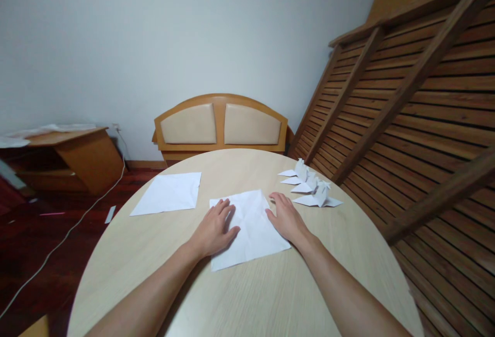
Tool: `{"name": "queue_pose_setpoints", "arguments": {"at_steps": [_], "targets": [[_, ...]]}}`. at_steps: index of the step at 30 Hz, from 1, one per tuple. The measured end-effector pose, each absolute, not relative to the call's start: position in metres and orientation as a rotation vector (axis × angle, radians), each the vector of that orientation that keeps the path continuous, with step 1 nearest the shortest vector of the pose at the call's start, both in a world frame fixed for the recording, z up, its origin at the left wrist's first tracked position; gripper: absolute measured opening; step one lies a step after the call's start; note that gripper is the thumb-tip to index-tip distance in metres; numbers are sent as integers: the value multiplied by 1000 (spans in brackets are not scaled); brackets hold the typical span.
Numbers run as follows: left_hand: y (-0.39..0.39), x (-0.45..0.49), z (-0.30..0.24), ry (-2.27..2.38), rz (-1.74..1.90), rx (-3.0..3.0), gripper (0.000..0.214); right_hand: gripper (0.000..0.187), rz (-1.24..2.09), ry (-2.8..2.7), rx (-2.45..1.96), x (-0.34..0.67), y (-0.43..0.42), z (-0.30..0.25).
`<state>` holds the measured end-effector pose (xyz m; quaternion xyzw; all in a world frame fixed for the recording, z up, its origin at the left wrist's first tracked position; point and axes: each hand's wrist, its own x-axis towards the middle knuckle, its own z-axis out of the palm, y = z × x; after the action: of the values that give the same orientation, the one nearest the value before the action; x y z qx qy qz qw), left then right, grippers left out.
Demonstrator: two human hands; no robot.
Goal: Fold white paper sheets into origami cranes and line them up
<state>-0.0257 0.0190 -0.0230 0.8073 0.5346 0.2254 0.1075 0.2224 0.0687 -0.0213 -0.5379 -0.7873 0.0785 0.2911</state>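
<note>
A white sheet of paper (251,228) with faint creases lies unfolded on the round table, between my two hands. My left hand (214,228) rests over its left side, fingers stretched out and thumb apart. At the paper's right edge is my right hand (286,217), its fingers slightly bent and spread, thumb touching or just above the edge. Neither hand grips anything. Several folded white paper cranes (319,195) stand in a row beyond my right hand. Farther left lies a white paper stack or sheet (168,193), flat on the table.
The round pale wooden table (247,164) curves away on all sides. Behind it stands a headboard (220,120) with two cream panels. A slatted wooden frame (406,110) leans close on the right. At left are a desk (85,156) and a white cable (73,228) on the floor.
</note>
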Motion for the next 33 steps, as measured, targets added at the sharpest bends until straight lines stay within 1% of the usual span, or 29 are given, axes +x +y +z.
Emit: {"name": "queue_pose_setpoints", "arguments": {"at_steps": [1, 2, 5, 8, 12, 16, 18, 20, 23, 27, 33], "targets": [[17, -24, -25, 1586, 618, 2386, 56, 43, 170, -2100, -1391, 219, 66, -21], [15, -21, -27, 1592, 592, 2394, 55, 47, 167, -2126, -1326, 214, 62, -20], [9, -10, -30, 1537, 575, 2434, 59, 51, 302, -2327, -1203, 195, 49, -21], [8, -7, -32, 1516, 573, 2442, 59, 56, 385, -2453, -1328, 182, 40, -24], [13, -14, -34, 1690, 516, 2416, 55, 61, 371, -2476, -1454, 175, 37, -25], [17, -20, -31, 1924, 555, 2363, 54, 63, 327, -2415, -1533, 171, 37, -26], [19, -20, -28, 1877, 626, 2421, 53, 63, 309, -2378, -1542, 170, 38, -28], [19, -16, -26, 1698, 647, 2512, 53, 62, 322, -2368, -1532, 170, 40, -29], [20, -9, -27, 1563, 531, 2526, 53, 59, 353, -2381, -1523, 174, 43, -28], [20, -5, -28, 1639, 380, 2497, 55, 63, 371, -2419, -1516, 183, 47, -26], [19, -12, -25, 1863, 295, 2438, 56, 72, 329, -2390, -1663, 196, 51, -28]]}}
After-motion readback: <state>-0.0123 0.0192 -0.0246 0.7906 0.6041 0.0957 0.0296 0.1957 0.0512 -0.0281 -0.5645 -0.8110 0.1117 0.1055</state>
